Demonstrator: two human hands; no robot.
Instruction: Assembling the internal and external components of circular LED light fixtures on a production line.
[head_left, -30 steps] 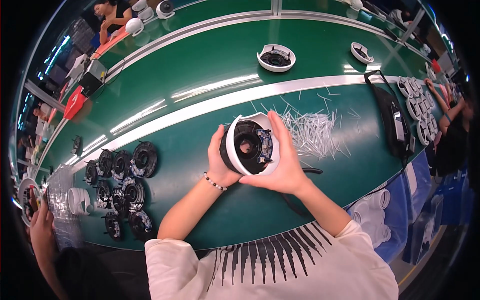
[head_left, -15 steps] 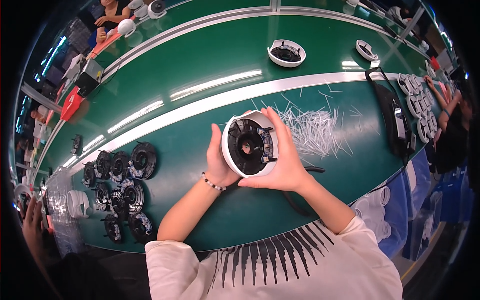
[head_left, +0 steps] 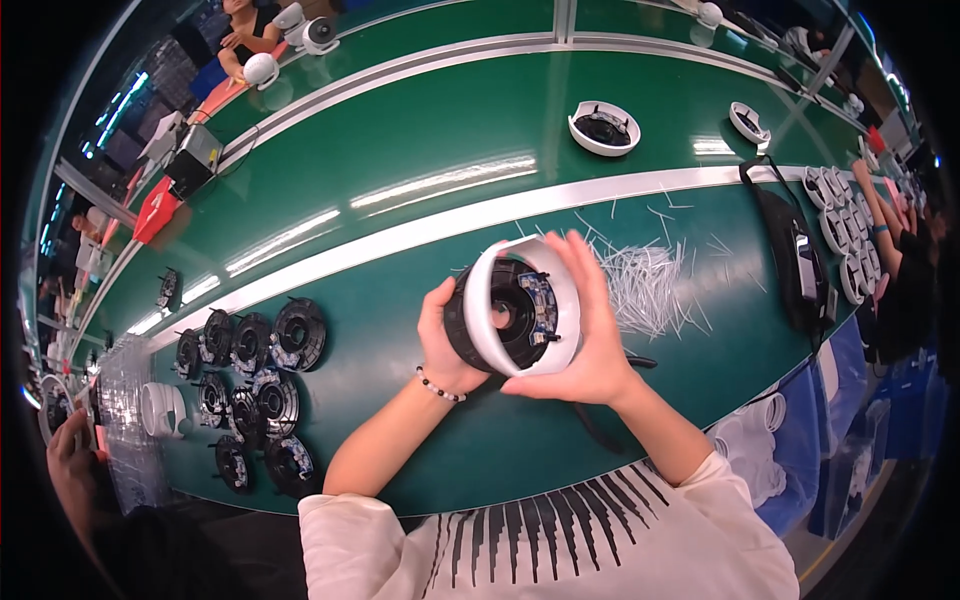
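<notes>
In front of my chest, my left hand [head_left: 446, 345] and my right hand [head_left: 596, 345] hold a white ring-shaped housing [head_left: 482, 318] with a black round part [head_left: 458, 325] in it. A blue circuit board [head_left: 543, 306] sits on the black part, which has a round hole at its middle. My left fingers wrap the black part, which sticks out on the left of the white ring. My right palm and thumb press the ring from the right. Below my right wrist lies a tool with black curved handles [head_left: 597, 428], partly hidden by the forearm.
Several black round parts with circuit boards [head_left: 277, 400] lie at left, near white rings [head_left: 160, 410]. Thin white strips [head_left: 650, 285] are heaped beyond my right hand. A black pouch [head_left: 792, 245] and white rings [head_left: 838, 225] lie at right. One assembly [head_left: 604, 128] rests across the rail.
Both hands have tilted the housing, and the black part now shows on its left outside. The whole scene has shifted slightly right and down in the view.
</notes>
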